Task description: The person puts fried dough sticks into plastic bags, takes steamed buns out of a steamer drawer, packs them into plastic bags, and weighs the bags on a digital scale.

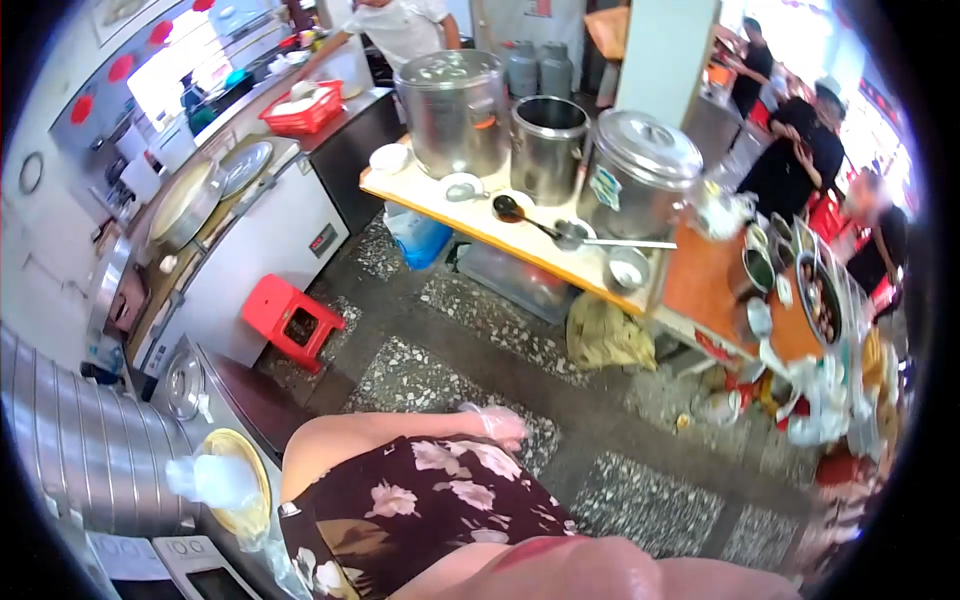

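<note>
My left hand (505,428), in a thin clear plastic glove, hangs low in front of my dark flowered dress (440,500), above the speckled floor. The glove and blur hide how its fingers are set, and no object shows in it. My right arm (600,570) runs along the bottom edge; its hand is out of the picture. The work table (530,240) ahead of me bears tall steel pots, including a lidded one (645,165). A black ladle (515,208) and a long-handled metal ladle (575,236) lie there, beside a small bowl (627,270).
A red stool (290,322) stands beside a white chest freezer (250,270). Stacked steamers (90,440) rise at my left. A yellow-green sack (605,335) sits under the table's front edge. Across the table is a person in white (400,25); other people are at the right.
</note>
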